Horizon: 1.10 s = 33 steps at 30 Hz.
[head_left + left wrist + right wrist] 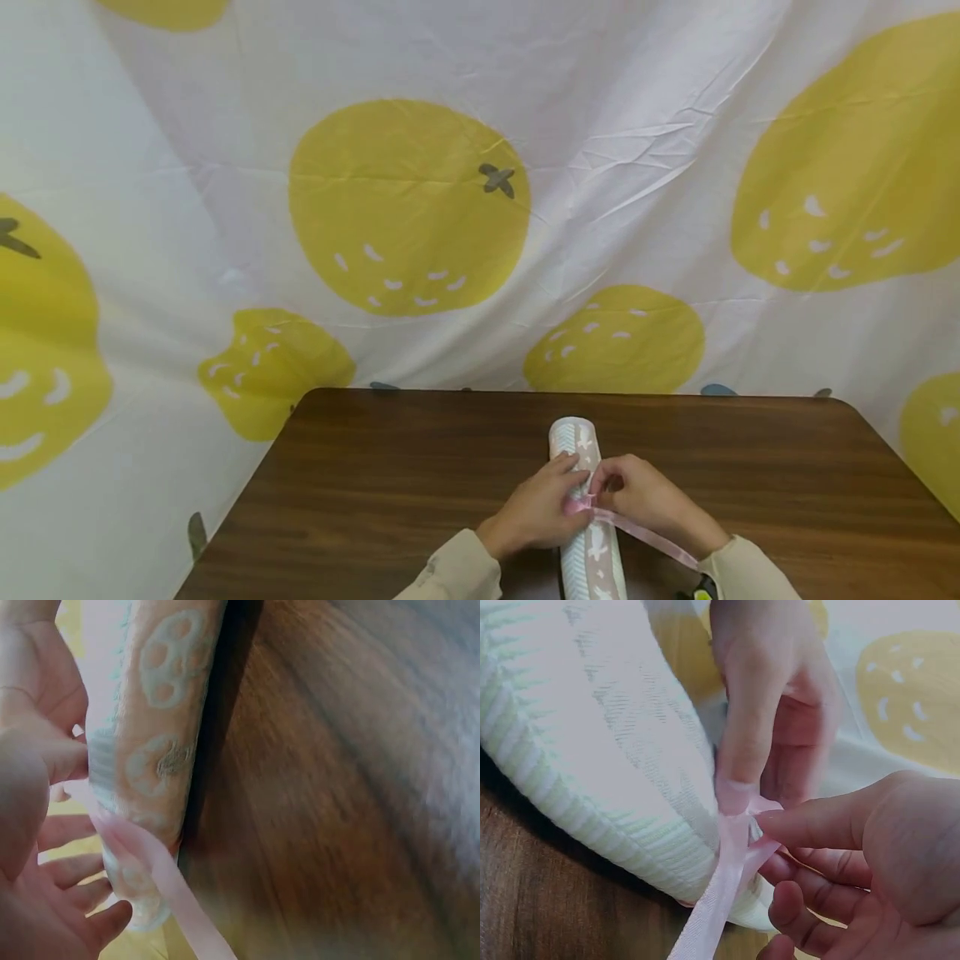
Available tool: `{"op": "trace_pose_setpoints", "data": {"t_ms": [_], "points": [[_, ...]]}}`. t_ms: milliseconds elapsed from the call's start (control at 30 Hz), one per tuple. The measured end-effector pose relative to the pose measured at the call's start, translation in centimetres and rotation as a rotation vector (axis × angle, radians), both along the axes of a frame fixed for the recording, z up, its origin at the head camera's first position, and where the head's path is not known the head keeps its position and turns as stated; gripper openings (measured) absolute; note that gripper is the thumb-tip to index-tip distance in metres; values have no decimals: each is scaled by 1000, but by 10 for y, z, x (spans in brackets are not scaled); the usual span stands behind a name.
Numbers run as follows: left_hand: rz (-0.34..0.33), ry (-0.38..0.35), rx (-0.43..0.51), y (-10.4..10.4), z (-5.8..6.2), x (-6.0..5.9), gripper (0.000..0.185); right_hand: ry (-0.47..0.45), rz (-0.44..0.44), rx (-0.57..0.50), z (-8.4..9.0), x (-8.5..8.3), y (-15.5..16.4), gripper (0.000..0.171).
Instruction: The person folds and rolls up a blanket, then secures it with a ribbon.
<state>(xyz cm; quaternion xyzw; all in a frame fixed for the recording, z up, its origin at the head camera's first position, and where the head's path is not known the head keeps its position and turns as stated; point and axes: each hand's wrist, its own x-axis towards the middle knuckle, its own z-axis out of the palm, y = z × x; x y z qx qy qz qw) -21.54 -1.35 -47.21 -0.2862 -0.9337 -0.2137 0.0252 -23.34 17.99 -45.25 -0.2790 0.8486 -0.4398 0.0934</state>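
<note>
Rolled cloth (585, 500): white ground with pale green stripes at its far end, plus a dusty pink-beige band carrying white motifs; in the left wrist view that band shows pale green lotus-root rounds. Ribbon (645, 535): pale pink, plain, crossing the roll near its middle and trailing off to the right of it. Table (375, 500) under the roll: dark brown wood grain. Backdrop sheet (637, 108) behind the table: white, printed with large mustard-yellow fruit shapes (408, 208) with white flecks and small grey-green cross marks. Sleeves (457, 575) beside the near end of the roll: beige.
</note>
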Motion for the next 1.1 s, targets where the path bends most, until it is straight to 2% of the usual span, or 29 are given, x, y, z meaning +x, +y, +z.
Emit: {"op": "trace_pose_setpoints", "data": {"t_ms": [200,367,533,667,833,967,1100], "points": [[55,142,-19,6,-3,2,40,-55,-4,-47,2,2,1,8],[68,281,-29,9,-5,4,30,-79,-16,-64,-1,4,3,9],[86,360,-38,12,-8,6,26,-99,-72,-65,-2,6,3,9],[97,395,-71,13,-11,7,26,-122,-130,-44,-3,9,1,13],[101,426,-101,13,-13,7,25,-95,-177,-11,-2,11,-2,10],[96,401,-94,12,-13,7,24,-110,-207,2,-2,13,-5,5],[83,324,-34,9,-12,8,28,-138,-227,-2,-2,15,-7,5]]}}
